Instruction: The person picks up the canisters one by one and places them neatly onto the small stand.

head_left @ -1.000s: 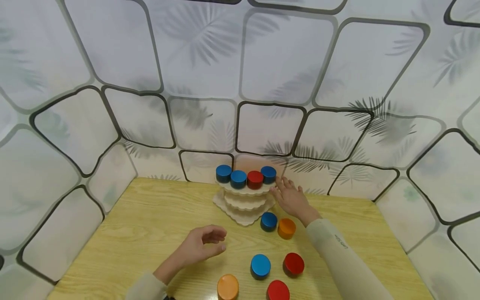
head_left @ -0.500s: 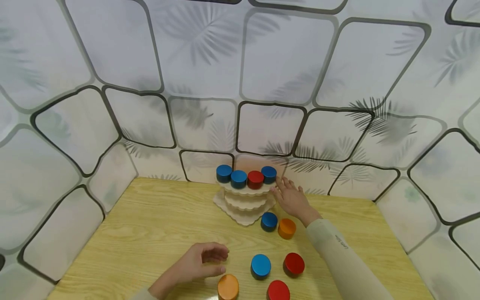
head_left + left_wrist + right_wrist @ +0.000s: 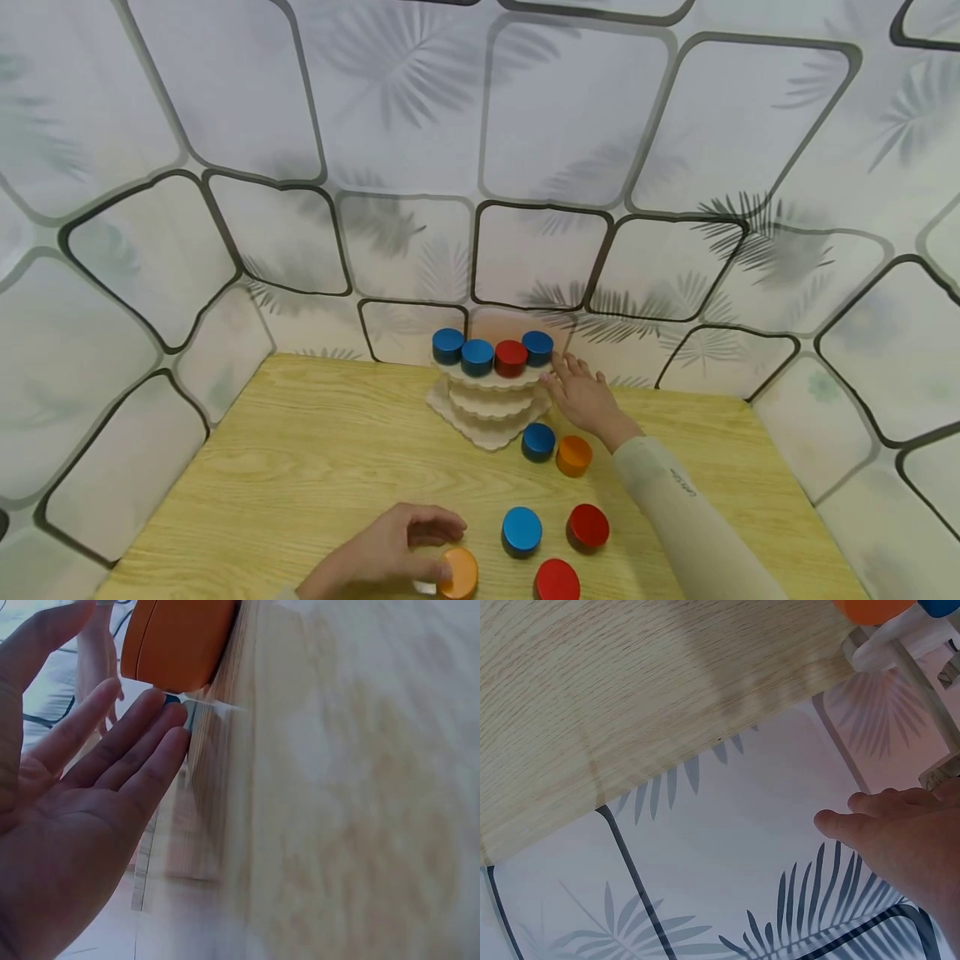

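Note:
My left hand [image 3: 386, 546] is at the near orange round tin [image 3: 459, 575], thumb over its left side in the head view. In the left wrist view the hand [image 3: 82, 780] has its fingers spread, and the orange tin [image 3: 180, 645] lies just beyond the fingertips, a seam showing near its end. My right hand [image 3: 585, 402] lies with extended fingers against the right side of a tiered wooden stand [image 3: 489, 404] with scalloped edges. Whether it grips the stand is hidden. On the top tier stand blue tins [image 3: 477, 358] and one red tin [image 3: 511, 358].
Right of centre on the table [image 3: 315, 442] are a dark blue tin [image 3: 537, 442] and an orange tin [image 3: 573, 456] before the stand. Nearer are a light blue tin [image 3: 521, 532] and two red tins [image 3: 588, 527]. A patterned backdrop [image 3: 420, 250] rises behind the table.
My left hand has moved down and slightly right to the near orange tin, its thumb now over the tin's side. The right hand, the stand and the other tins have not moved.

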Available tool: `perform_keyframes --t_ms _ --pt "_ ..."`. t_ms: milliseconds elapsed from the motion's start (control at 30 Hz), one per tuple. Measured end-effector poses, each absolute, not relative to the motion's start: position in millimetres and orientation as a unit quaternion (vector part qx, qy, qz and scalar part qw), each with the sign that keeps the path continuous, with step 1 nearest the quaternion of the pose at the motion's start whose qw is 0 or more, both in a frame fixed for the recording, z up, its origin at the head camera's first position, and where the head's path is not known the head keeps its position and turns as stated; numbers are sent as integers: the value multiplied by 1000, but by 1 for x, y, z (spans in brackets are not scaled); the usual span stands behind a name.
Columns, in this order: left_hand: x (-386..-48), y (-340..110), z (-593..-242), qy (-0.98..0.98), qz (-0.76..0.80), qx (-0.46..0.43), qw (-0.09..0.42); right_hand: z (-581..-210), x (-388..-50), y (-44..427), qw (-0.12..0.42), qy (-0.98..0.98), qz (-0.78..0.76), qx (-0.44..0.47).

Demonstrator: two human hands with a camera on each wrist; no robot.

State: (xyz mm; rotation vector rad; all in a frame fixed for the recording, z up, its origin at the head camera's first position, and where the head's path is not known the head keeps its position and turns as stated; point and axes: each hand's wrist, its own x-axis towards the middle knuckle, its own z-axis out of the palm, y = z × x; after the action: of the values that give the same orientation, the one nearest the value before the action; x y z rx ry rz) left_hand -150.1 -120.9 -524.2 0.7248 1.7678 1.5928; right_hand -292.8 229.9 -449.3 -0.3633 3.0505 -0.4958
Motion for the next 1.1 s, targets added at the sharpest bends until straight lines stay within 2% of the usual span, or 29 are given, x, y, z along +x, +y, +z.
perform_keyframes --t_ms 167,533,867,1100 --pt "-150 -124 -524 670 592 281 349 -450 -293 230 17 980 -160 -117" --pt "-150 -125 -524 702 550 318 322 -452 -294 231 19 980 -161 -114" --pt "-151 -126 -522 716 535 298 335 -452 -294 230 19 980 -158 -117" --pt "-151 -124 -524 715 534 320 319 -450 -292 230 19 979 -164 -117"
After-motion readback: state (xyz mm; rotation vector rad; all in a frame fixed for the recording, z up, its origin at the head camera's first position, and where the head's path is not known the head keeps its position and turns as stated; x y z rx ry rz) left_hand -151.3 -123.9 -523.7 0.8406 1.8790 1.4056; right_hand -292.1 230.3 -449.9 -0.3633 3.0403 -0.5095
